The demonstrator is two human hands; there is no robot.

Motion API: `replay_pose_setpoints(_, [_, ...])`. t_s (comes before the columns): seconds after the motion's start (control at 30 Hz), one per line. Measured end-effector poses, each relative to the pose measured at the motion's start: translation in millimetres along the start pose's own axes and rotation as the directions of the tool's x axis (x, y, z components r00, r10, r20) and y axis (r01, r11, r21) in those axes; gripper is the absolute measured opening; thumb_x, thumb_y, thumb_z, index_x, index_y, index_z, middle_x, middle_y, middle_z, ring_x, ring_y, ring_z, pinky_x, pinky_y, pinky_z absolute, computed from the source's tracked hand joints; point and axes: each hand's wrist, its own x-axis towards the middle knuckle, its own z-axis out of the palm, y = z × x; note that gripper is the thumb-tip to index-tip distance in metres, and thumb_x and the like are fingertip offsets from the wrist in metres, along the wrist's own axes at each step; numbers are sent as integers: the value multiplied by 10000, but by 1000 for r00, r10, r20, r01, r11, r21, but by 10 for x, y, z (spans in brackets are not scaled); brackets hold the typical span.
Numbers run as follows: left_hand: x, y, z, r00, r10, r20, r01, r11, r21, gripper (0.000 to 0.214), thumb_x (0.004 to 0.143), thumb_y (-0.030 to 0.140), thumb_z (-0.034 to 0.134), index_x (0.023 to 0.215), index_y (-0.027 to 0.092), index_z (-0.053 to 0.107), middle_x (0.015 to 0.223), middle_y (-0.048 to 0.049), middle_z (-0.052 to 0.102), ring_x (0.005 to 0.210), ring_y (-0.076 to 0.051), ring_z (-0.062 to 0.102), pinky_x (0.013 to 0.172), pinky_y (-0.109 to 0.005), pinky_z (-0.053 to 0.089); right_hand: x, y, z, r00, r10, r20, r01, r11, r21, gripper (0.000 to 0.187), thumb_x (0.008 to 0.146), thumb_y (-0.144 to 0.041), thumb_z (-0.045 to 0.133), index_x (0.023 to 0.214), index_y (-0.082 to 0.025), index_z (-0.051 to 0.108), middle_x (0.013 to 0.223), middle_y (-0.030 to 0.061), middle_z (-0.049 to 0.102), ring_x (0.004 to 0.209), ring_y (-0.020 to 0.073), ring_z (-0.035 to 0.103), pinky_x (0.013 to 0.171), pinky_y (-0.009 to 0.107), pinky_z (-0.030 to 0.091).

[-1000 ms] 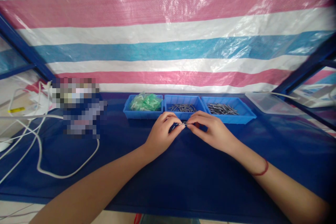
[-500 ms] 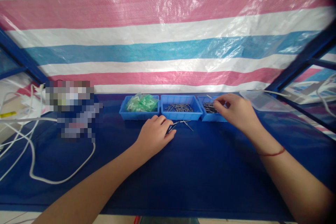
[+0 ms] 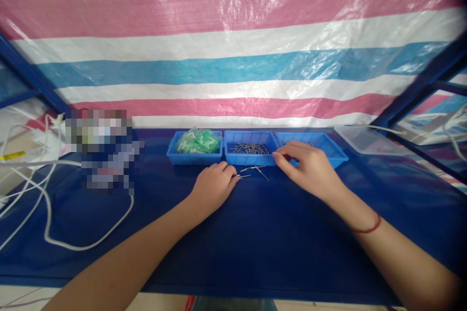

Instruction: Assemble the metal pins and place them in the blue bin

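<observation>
My left hand (image 3: 214, 185) rests on the blue table, closed, with a thin metal pin (image 3: 243, 176) jutting out from between thumb and forefinger. Beside those fingertips a few more loose metal pins (image 3: 261, 173) lie on the tabletop. My right hand (image 3: 308, 169) hovers at the front of the right blue bin (image 3: 337, 156), thumb and forefinger pinched together near the middle bin; anything between them is hidden. Metal pins (image 3: 251, 148) lie in the middle blue bin (image 3: 250, 159). The right hand covers much of the right bin's contents.
The left blue bin (image 3: 193, 159) holds a green plastic bag (image 3: 199, 141) with small pale pieces. A clear plastic lid (image 3: 365, 142) lies at the back right. White cables (image 3: 73, 247) loop across the left side, near a blurred-out area. A striped sheet (image 3: 233, 73) hangs behind.
My right hand has moved left and toward me, from over the right bin to its front; the pin formerly visible in its fingers no longer shows. My left hand has barely moved.
</observation>
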Motion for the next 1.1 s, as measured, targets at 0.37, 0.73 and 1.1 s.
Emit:
replay_pose_setpoints(0.37, [14,25,75,978,-39,-206,-27,950,-310,216,959,293,413,898,183,588,897,-39,617,852,-174,573,784,-303,432,-74,-181,260,987,39,158,-72,975,211,194,878,-331,544,808,-195,663,728,32,643,612,150,562,590,290,441])
replay_pose_setpoints(0.73, [-84,266,93,960,-168,-225,-18,763,-646,125,921,283,497,899,189,577,905,-24,622,877,-162,567,796,-286,434,-125,-346,327,966,233,113,-246,693,678,181,819,-360,636,763,-189,657,803,45,658,730,163,589,638,292,465])
replay_pose_setpoints(1.1, [-32,213,105,948,-138,-287,-105,715,-692,141,917,277,511,885,172,600,887,-28,623,806,-130,575,728,-234,442,-132,-308,316,971,199,132,-236,714,659,141,840,-332,602,840,-208,669,796,36,632,697,158,574,617,294,447])
